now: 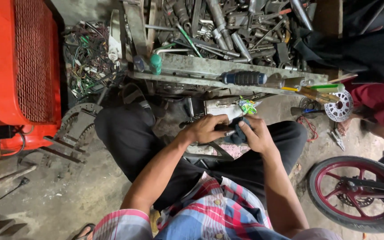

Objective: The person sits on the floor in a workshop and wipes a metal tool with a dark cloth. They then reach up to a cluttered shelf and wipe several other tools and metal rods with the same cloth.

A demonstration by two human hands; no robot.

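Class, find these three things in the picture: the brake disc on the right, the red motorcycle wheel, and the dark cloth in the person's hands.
brake disc (339,106), head view, on its drilled metal face.
red motorcycle wheel (334,177), head view, on a red spoke.
dark cloth (235,135), head view, on the bunched fold between the hands.

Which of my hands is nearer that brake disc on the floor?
Right. Your right hand, gripping a dark rag, sits closer to the brake disc; the left hand is farther away beside it.

Red machine (21,66), tool tray (227,73) (wheel (356,193) nearby)
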